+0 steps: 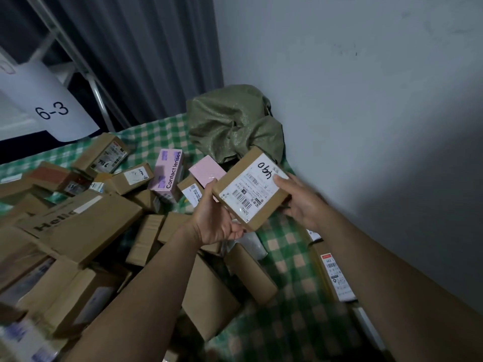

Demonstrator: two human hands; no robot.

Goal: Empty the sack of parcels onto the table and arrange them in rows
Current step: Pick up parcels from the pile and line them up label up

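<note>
Since the crumpled green woven sack is lying limp at the far corner of the green-checked table, I'd say the emptying part is basically done and we're into the arranging step now. Only the head view to go on. Both hands are holding one small flat brown cardboard parcel with a white shipping label in the air just in front of the sack, label facing up. The left hand grips its near left corner with the thumb up the side and the fingers curled underneath. The right hand pinches the right edge, thumb pressed on the label, fingers tucked under. Left of the sack there's a messy heap of brown cardboard boxes with a pink "Contact lenses" carton sticking out, no rows there yet. On the near side of the sack, along the wall, a long brown labelled parcel lies flat. My guess for the next move: set this one down flat on the bare cloth near that long parcel, edges squared up, label readable.
</note>
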